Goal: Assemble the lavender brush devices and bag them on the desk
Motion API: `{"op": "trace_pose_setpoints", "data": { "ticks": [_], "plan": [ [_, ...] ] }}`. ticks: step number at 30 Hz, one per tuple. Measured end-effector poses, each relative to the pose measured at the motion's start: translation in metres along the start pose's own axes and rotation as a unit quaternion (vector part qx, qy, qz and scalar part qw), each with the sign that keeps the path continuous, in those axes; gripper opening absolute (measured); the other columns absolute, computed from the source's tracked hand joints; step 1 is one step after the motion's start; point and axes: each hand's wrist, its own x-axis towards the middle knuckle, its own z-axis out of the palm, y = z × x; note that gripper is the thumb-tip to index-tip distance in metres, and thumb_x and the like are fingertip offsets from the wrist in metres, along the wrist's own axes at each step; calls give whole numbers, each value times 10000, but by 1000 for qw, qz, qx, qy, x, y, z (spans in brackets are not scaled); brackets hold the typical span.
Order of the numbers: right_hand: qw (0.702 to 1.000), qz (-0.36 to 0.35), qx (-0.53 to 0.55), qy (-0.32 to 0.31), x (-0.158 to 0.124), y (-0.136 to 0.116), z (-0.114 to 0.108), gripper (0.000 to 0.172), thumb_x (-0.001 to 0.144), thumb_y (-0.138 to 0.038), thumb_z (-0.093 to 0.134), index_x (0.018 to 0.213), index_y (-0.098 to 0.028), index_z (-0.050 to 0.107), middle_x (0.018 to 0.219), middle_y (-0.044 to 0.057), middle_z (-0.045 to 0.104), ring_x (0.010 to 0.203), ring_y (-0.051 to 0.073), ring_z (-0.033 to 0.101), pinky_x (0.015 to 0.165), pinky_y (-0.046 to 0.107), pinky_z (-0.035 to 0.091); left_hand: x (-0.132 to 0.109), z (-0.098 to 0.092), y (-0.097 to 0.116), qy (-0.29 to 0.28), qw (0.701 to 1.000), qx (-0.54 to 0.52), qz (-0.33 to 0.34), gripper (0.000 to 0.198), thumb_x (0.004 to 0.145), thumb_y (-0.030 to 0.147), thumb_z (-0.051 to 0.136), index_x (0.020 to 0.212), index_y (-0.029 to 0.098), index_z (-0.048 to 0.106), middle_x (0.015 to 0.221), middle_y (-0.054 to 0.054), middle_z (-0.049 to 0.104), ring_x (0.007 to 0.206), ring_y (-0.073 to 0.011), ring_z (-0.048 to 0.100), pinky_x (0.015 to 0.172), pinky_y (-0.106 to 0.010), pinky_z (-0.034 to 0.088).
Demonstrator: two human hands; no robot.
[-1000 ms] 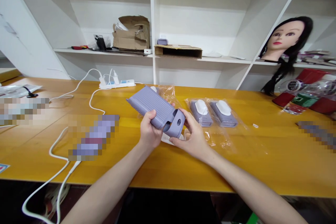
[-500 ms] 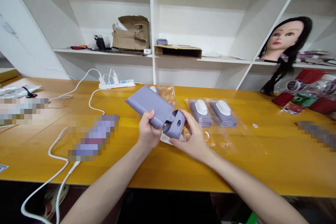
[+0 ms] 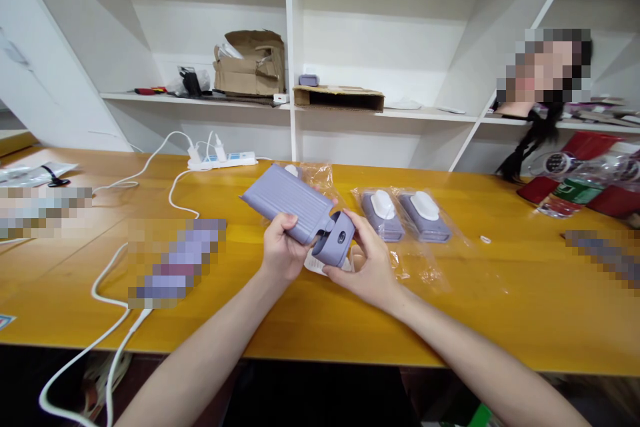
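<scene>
My left hand (image 3: 284, 250) is closed around a lavender ribbed casing (image 3: 293, 203), its thumb lying on the ribbed face. The casing is tilted above the table, with its near end toward my right hand. My right hand (image 3: 370, 263) grips a lavender end cap (image 3: 331, 247) with a dark oval on its outer face. The cap sits at the casing's end, with a gap and something dark between them. A white piece (image 3: 315, 265) lies partly hidden beneath. To the right, two lavender devices (image 3: 393, 231) with white oval tops lie in clear plastic bags.
A power strip (image 3: 235, 160) with white plugs and cables stands at the back. A blurred-out phone-like object (image 3: 183, 260) with a cable lies at left. A bottle (image 3: 570, 190) is at far right. Cardboard boxes (image 3: 250, 70) and a mannequin head (image 3: 545, 73) occupy the shelves.
The casing and cap have shifted slightly right and down, and the cap is angled a little differently. Both hands keep their holds.
</scene>
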Motion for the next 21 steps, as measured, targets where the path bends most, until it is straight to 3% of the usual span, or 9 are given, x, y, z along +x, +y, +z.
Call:
{"op": "trace_pose_setpoints", "data": {
  "ticks": [12, 21],
  "plan": [
    [997, -44, -59, 14, -3, 5, -2, 822, 636, -282, 716, 1365, -276, 337, 1202, 112, 574, 1079, 293, 597, 855, 491, 541, -2, 3, 1, 17, 999, 26, -16, 447, 577, 247, 529, 1014, 206, 614, 914, -55, 708, 1057, -331, 634, 731, -369, 532],
    [995, -60, -80, 13, -2, 3, -3, 843, 652, -291, 715, 1386, -269, 300, 1249, 122, 560, 1145, 299, 573, 932, 507, 516, -1, 0, -12, 37, 999, 11, -6, 445, 510, 237, 573, 944, 182, 655, 947, -59, 714, 1095, -331, 602, 945, -442, 481]
  ]
}}
